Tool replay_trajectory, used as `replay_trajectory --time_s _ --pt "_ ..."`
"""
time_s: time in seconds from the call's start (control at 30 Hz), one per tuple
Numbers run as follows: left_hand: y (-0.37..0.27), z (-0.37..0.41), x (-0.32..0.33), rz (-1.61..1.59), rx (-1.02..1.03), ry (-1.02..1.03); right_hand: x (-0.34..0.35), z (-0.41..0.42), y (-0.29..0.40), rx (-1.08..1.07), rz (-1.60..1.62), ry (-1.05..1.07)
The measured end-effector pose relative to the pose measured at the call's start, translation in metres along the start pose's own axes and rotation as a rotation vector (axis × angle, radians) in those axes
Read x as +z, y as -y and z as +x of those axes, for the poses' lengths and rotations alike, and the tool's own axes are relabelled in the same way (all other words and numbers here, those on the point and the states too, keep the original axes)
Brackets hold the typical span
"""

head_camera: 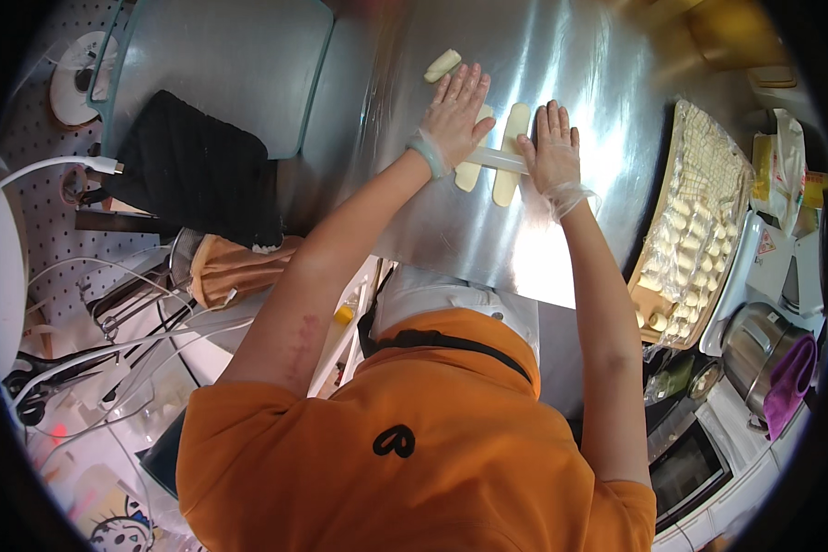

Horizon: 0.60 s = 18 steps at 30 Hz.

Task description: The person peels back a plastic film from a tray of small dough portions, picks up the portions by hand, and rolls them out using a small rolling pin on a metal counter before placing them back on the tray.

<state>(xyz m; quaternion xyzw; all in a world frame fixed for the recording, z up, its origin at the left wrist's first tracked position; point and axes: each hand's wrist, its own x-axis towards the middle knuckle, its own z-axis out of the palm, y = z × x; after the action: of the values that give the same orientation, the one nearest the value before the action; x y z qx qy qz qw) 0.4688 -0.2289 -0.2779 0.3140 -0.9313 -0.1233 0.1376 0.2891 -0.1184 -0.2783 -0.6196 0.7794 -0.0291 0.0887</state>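
Note:
Two flat strips of pale dough lie side by side on a shiny metal worktop (448,228). Across them runs a white rolling pin (500,159), its ends beneath my palms. My left hand (459,114), in a clear plastic glove, lies flat with fingers extended over the pin's left end and covers part of the left dough strip (468,176). Beyond the right end of the pin, my gloved right hand (554,152) is also flat, beside the right dough strip (507,186). A small rolled dough piece (443,65) sits just past my left fingertips.
On the right stands a wooden tray (698,331) of several dough rolls under plastic film and a checked cloth. A steel pot (748,355) with a purple cloth (792,386) is nearby. At the left are a black cloth (193,165), a cutting board (234,62) and white cables (138,338).

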Motion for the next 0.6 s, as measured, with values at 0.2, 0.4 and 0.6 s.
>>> replay_trajectory --time_s 0.2,0.4,0.6 --pt "-0.025 -0.052 -0.006 -0.005 -0.098 0.066 0.0 -0.056 0.023 -0.029 0.025 -0.003" --pt "-0.049 -0.1 -0.015 -0.074 -0.19 0.12 -0.008 -0.105 0.043 -0.065 0.107 -0.115" --pt "-0.066 -0.132 -0.017 -0.123 -0.212 0.118 0.018 -0.135 0.034 -0.131 0.232 -0.194"
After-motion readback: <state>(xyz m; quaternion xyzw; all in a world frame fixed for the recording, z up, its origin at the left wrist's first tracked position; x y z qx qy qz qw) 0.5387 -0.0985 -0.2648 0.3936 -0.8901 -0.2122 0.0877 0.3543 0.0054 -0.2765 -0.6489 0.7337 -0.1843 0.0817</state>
